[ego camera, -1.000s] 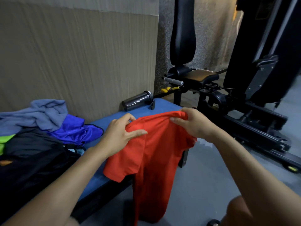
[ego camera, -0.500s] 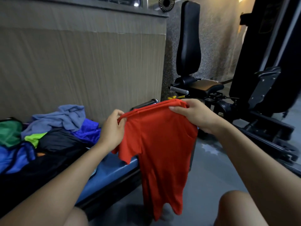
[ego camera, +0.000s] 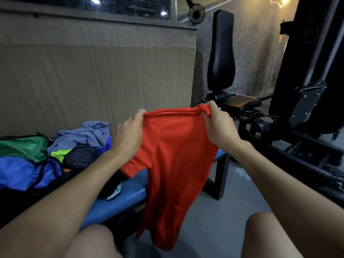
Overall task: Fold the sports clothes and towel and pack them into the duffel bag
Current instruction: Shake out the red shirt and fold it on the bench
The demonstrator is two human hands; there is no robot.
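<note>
Hanging lengthwise, red shirt (ego camera: 175, 164), hem downward

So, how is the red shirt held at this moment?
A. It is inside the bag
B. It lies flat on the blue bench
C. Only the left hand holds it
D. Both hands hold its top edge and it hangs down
D: the left hand and the right hand each pinch the top edge of the red shirt, which hangs freely in front of the blue bench.

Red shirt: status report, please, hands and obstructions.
Left hand and right hand grip red shirt by top edge. Hanging unfolded. Nothing in the way.
</note>
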